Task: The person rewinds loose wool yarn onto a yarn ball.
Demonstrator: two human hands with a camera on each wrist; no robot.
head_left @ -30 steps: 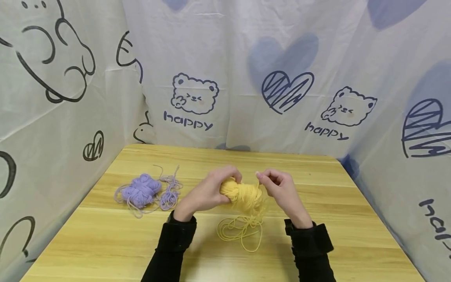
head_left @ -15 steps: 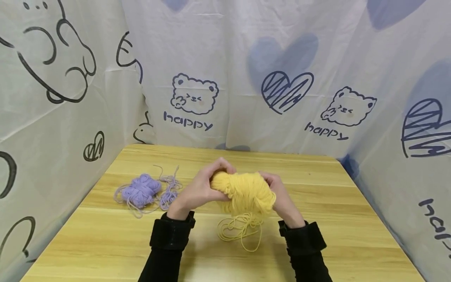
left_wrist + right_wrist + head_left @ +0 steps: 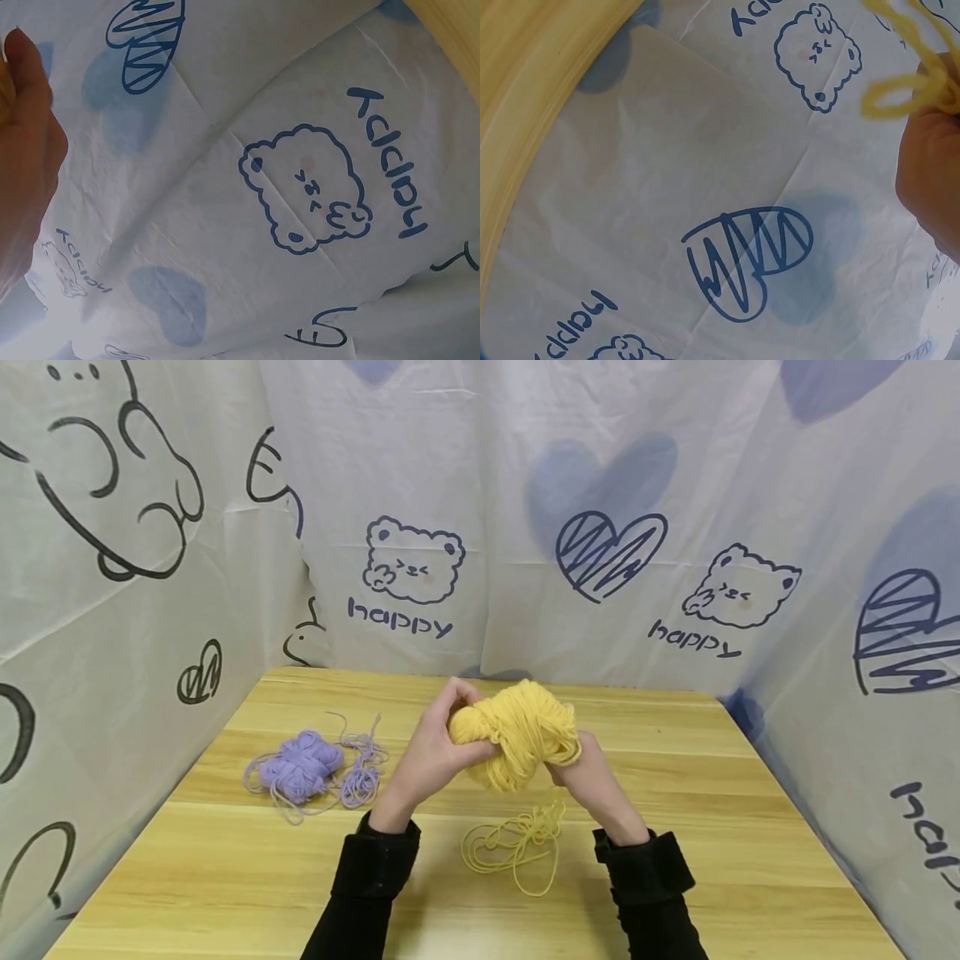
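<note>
A thick skein of yellow yarn (image 3: 528, 731) is held up above the table between both hands. My left hand (image 3: 431, 756) grips its left end, thumb across the front and fingers over the far side. At the lower right of the skein, my right hand (image 3: 596, 785) holds the yarn, its fingers mostly hidden behind the strands. In the right wrist view, loose yellow strands (image 3: 892, 97) loop beside the right hand (image 3: 934, 165). Only the edge of the left hand (image 3: 26, 157) shows in the left wrist view. Below the skein, a loose tangle of yellow yarn (image 3: 517, 839) lies on the table.
A bundle of purple yarn (image 3: 300, 766) lies at the left of the wooden table (image 3: 225, 877), with a smaller loose purple tangle (image 3: 362, 783) beside it. White printed cloth (image 3: 510, 568) hangs around the back and sides of the table.
My right hand has gone from pinching a strand beside the skein to holding the skein's right side. The skein has turned and risen, apart from the loose yellow tangle on the table.
</note>
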